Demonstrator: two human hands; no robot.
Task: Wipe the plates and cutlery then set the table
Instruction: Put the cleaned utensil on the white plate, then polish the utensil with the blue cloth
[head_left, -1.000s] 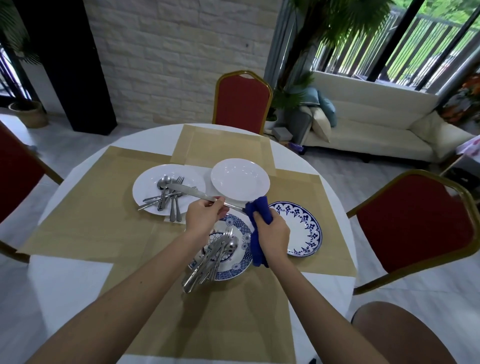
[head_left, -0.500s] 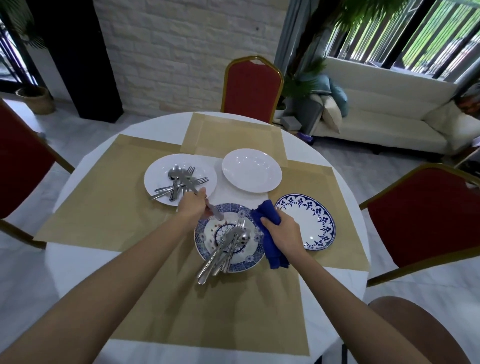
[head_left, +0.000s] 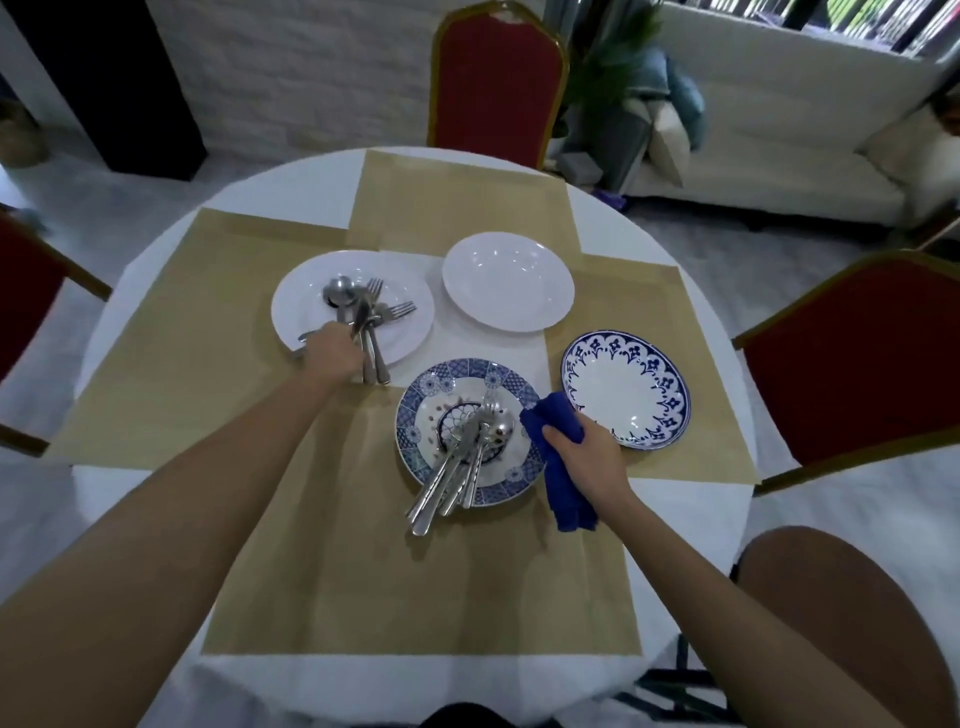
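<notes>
My left hand (head_left: 332, 352) is at the near edge of a white plate (head_left: 304, 304) and holds a knife (head_left: 360, 315) lying on the pile of spoons and forks (head_left: 374, 312) there. My right hand (head_left: 584, 457) grips a bunched blue cloth (head_left: 563, 499) beside a blue-patterned plate (head_left: 415, 397). That plate carries several more pieces of cutlery (head_left: 449, 480) and some crumbs. A bare white plate (head_left: 508, 280) sits at the back. A white plate with a blue rim (head_left: 626, 389) lies to the right of the cloth.
The round white table (head_left: 130, 280) is covered with tan placemats (head_left: 322, 571). Red chairs stand at the far side (head_left: 496, 78), the right (head_left: 857, 364) and the left (head_left: 26, 301). A white sofa (head_left: 779, 130) is behind on the right.
My left hand carried the knife from the cloth leftward and set it down onto the cutlery on the white plate. My right hand lowered with the cloth beside the patterned plate.
</notes>
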